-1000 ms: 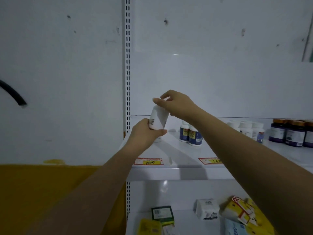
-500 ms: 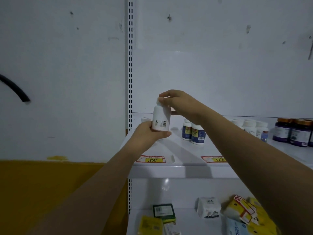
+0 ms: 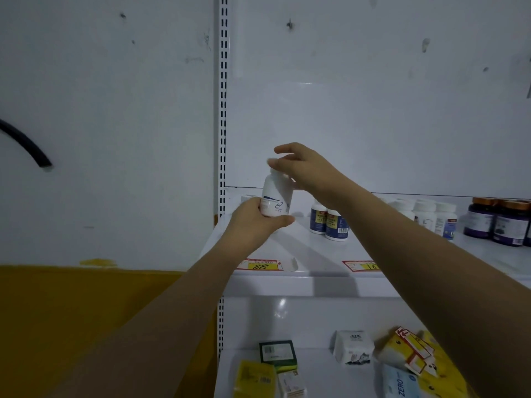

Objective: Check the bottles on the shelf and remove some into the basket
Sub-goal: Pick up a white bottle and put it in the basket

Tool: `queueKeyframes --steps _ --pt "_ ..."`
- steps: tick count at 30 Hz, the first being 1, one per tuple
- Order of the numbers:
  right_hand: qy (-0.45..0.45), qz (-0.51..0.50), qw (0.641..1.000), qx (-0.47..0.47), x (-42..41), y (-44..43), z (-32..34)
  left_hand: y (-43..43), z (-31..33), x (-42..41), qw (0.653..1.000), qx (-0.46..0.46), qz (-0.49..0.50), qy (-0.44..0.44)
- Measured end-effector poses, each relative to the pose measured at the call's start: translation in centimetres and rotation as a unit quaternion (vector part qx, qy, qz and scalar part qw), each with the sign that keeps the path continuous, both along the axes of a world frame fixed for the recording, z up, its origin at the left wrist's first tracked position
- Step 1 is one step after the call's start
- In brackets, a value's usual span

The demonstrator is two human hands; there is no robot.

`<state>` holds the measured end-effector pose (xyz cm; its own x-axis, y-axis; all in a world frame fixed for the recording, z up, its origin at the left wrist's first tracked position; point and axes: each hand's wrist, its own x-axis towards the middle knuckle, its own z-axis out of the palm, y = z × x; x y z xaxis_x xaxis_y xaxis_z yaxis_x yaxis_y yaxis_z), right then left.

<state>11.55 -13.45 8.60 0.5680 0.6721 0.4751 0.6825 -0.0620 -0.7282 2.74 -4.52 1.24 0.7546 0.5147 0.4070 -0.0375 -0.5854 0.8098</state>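
The cap of the bottle [image 3: 275, 193] is hidden under my right hand [image 3: 306, 172], whose fingers are blurred, so I cannot tell whether they grip it or only hover over it. My left hand [image 3: 254, 224] wraps the bottle's lower end, thumb across the front, covering its base. The bottle is held above the shelf [image 3: 298, 248], long axis nearly upright, top leaning slightly right, label facing me. Just right of my grip stand two blue-labelled bottles [image 3: 329, 222]; their print is unreadable.
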Motion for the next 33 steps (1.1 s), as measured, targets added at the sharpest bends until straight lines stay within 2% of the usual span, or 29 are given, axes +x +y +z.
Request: queueKeyframes --steps 2,5,8,11,15,18,21,24,29,33 --pt "-0.019 -0.058 0.998 -0.013 0.1 0.1 0.0 -0.2 0.0 0.1 0.999 0.005 0.029 -0.014" --pt "0.0 -0.062 0.998 -0.004 0.2 -0.2 0.0 -0.3 0.2 0.0 0.999 0.015 0.026 0.015" --pt "0.011 -0.017 1.0 -0.015 0.3 -0.9 -0.1 -0.1 0.3 -0.3 0.999 -0.003 -0.018 0.043" --pt "0.049 0.04 0.998 0.0 0.0 -1.2 -0.5 -0.2 0.4 -0.4 0.999 -0.012 -0.013 0.028" --pt "-0.003 -0.049 0.999 -0.024 0.0 -0.7 -0.6 -1.1 0.4 -0.2 1.0 0.006 0.031 -0.003" --pt "-0.013 -0.083 0.996 -0.006 0.1 -0.8 -0.5 -1.4 0.3 -0.5 1.0 -0.013 0.004 -0.003" --pt "0.002 -0.034 0.999 -0.008 0.2 -1.6 -0.4 -1.2 0.4 -1.2 0.999 -0.026 -0.038 0.024" --pt "0.027 0.014 1.0 -0.002 -0.1 -1.9 -0.6 -1.3 0.4 -1.3 0.999 -0.017 -0.034 0.018" --pt "-0.006 -0.043 0.999 -0.013 -0.4 -1.8 -0.5 -1.9 0.1 -1.3 0.999 -0.029 -0.005 -0.031" --pt "0.01 -0.027 1.0 0.011 0.2 -2.3 -0.4 -1.8 0.1 -1.6 0.999 -0.033 -0.028 0.004"
